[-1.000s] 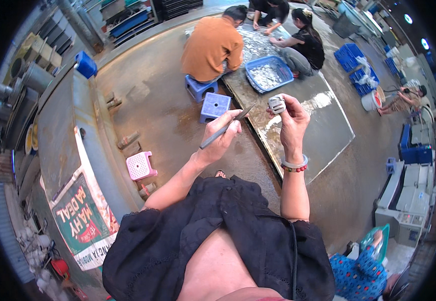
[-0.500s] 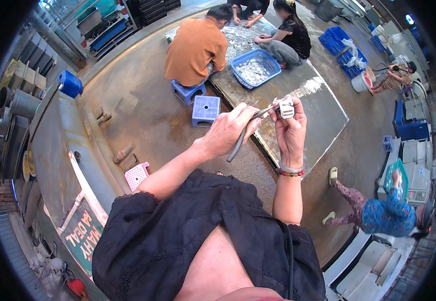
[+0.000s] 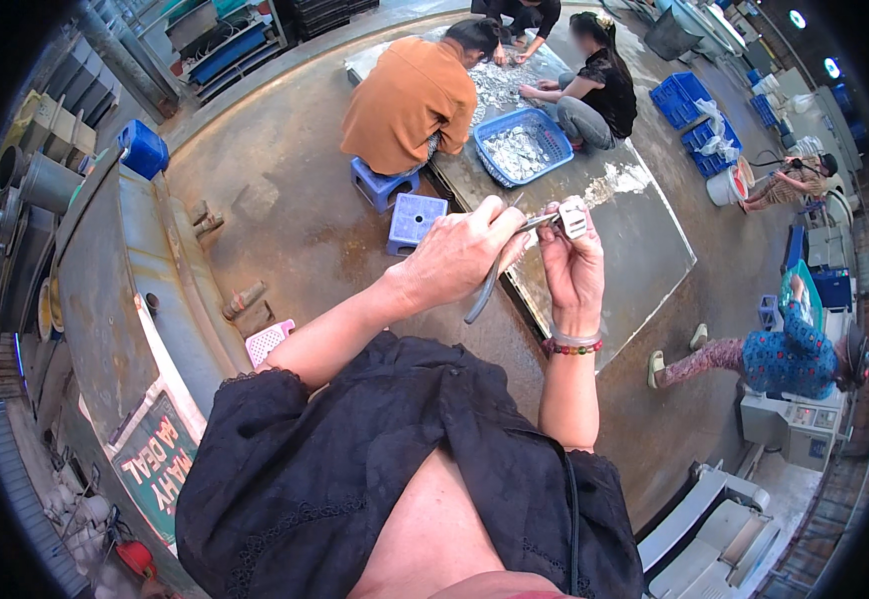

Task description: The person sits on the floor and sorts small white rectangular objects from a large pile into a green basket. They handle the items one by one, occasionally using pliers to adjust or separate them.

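My left hand is closed around a dark grey metal tool that looks like pliers. Its curved handle hangs below the fist, and its other end reaches right to a small white slotted piece. Thumb and fingers of my right hand pinch that piece upright. The tool's end appears to touch the piece, but fingers partly hide the contact. Both hands are raised in front of my chest, over the edge of a low grey platform.
Beyond my hands, three people crouch around silvery pieces beside a blue basket. Blue stools stand ahead, with a pink stool by a metal tank at left. A person in a blue top walks at right; blue crates lie farther off.
My hands keep their hold on the tool and white piece, with only slight shifts. The view has turned a little, and the walking person at right has moved farther away.
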`<move>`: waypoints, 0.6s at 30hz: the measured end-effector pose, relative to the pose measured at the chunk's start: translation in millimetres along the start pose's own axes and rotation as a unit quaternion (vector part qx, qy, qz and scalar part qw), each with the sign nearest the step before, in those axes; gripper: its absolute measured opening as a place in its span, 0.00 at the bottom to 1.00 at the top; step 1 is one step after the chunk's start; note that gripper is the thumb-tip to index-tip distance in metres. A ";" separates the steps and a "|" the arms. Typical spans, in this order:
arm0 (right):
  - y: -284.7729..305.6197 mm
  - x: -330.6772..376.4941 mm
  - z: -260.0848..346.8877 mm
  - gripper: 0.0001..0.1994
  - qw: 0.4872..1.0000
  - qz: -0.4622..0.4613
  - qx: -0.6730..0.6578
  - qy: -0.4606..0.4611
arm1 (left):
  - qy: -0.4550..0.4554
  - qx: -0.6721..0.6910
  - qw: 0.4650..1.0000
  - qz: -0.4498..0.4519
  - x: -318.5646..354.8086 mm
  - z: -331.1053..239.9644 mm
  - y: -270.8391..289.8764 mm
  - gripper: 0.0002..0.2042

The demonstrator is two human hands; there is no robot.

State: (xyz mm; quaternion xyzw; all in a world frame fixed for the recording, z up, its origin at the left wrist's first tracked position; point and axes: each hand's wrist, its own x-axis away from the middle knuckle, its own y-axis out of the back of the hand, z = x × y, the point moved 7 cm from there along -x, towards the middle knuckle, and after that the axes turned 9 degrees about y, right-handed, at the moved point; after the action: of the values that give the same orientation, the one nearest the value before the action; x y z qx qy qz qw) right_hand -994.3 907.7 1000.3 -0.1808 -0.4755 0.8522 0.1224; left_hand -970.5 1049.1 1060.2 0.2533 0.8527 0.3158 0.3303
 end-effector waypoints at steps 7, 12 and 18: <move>-12.3 -8.3 4.8 0.12 0.997 0.046 0.057 -0.007 | -0.021 -0.030 0.999 0.007 -5.6 2.6 7.1 0.08; -18.0 -7.4 3.4 0.12 0.998 0.058 0.020 -0.017 | -0.027 -0.020 0.999 -0.003 -5.1 4.3 8.5 0.09; -12.2 -0.4 -7.4 0.08 0.995 -0.054 -0.039 -0.069 | -0.019 -0.015 0.999 -0.044 -4.4 0.4 17.1 0.09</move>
State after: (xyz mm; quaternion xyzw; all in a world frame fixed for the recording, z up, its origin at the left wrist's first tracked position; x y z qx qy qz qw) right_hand -990.3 919.5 1007.2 -0.0999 -0.5245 0.8357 0.1282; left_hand -963.5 1057.9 1073.8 0.2167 0.8515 0.3089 0.3641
